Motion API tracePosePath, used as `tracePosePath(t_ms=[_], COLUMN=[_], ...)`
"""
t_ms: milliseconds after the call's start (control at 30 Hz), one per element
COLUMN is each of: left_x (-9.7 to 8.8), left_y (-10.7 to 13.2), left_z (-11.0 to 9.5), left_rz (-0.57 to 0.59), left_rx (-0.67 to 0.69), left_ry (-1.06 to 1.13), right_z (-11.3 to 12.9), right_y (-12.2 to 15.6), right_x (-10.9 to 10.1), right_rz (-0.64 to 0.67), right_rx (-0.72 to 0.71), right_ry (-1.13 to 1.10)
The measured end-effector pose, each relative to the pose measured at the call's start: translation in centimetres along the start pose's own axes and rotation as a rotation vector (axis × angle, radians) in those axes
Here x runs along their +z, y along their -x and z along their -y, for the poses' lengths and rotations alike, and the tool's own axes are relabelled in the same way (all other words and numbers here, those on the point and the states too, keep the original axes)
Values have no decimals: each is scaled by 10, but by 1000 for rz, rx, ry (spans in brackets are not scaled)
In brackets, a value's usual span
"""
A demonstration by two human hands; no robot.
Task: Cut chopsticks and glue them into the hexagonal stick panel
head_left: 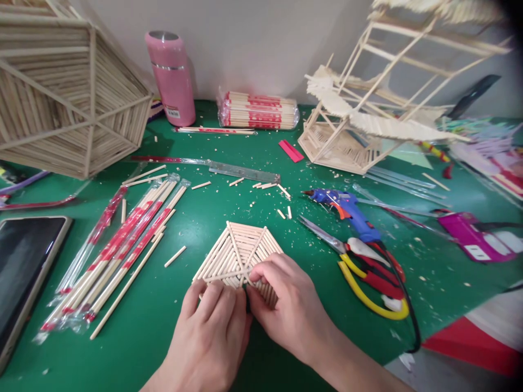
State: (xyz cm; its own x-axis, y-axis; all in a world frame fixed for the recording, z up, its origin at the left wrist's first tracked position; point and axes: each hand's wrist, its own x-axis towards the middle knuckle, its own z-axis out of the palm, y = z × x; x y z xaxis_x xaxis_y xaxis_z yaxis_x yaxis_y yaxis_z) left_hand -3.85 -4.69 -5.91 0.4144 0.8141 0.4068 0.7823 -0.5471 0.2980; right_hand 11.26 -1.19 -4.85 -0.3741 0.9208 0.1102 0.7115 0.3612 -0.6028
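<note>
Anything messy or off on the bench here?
Nothing looks broken. Short stick offcuts and wood crumbs litter the green mat, thickest by the clear ruler, beyond the stick panel under the left hand and right hand. The glue gun lies on its side beside the scissors.

- Green surface [429, 272]: strewn with short wood offcuts.
- Stick panel [241, 245]: flat, front centre.
- Wrapped chopsticks [122, 245]: loose pile, left of the panel.
- Tablet [24, 267]: far left edge.
- Pink flask [171, 76]: upright, at the back.
- Clear ruler [245, 172]: centre.
- Blue glue gun [353, 213], scissors [370, 280]: right, close together.
- Stick frame model [343, 147]: back right.
</note>
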Motion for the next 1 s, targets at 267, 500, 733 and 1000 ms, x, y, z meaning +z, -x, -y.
tracePosePath(t_ms=[267, 500, 733, 1000], left_x=[2, 3, 2, 0], left_y=[1, 1, 1, 1], left_z=[1, 0, 1, 1], left_rz=[-3, -9, -9, 4], left_rx=[9, 10, 3, 22], left_ry=[-21, -24, -32, -32], right_z=[-1, -1, -1, -1], right_y=[0, -1, 0, 0], right_x=[1, 1, 1, 1], right_rz=[-15, -15, -19, 1], right_rx=[-7, -11, -12, 1], right_ry=[11, 12, 11, 0])
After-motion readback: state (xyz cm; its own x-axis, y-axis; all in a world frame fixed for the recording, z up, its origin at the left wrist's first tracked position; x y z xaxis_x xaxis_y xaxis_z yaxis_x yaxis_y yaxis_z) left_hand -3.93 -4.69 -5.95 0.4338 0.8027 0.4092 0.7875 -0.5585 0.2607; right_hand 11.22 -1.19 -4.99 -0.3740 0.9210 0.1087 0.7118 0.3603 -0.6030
